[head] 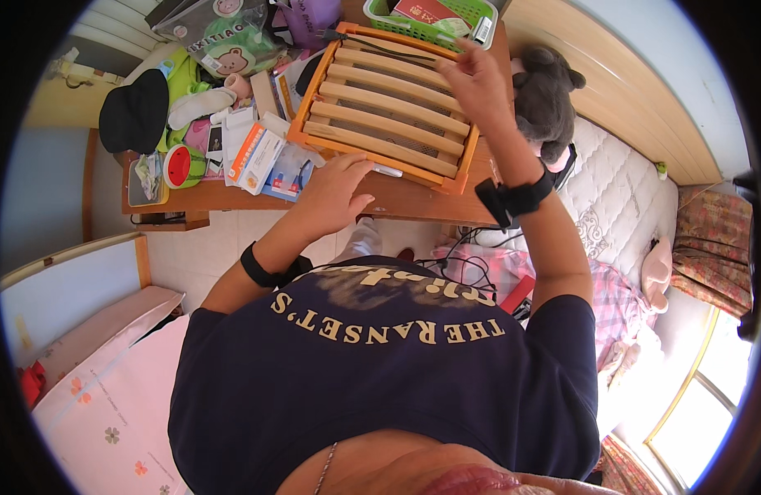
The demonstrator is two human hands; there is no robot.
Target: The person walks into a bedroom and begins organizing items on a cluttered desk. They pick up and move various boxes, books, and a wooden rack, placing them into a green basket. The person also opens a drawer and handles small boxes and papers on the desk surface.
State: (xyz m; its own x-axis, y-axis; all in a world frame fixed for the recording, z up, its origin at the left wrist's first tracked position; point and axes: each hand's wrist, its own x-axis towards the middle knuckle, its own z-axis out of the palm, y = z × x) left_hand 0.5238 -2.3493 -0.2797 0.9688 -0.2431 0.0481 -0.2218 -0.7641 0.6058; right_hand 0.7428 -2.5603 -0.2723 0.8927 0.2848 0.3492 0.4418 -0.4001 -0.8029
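A slatted wooden panel (386,105) with an orange frame and dark mesh beneath lies at an angle on the brown desk (411,201). Its black power cord (386,51) runs over the far slats, with a plug (334,35) at the far left corner. My right hand (476,80) is above the panel's far right corner, fingers curled where the cord meets them. At the near edge, my left hand (334,195) rests with thumb and fingers apart, fingertips by a small white object (388,170) on the frame. Black bands circle both wrists.
Behind the panel stands a green plastic basket (393,23). Medicine boxes (257,154), a watermelon-patterned cup (184,166) and a black cap (135,111) crowd the left. A grey plush toy (544,99) sits right, beside a mattress (628,179). Black cables (473,263) hang near the desk's front.
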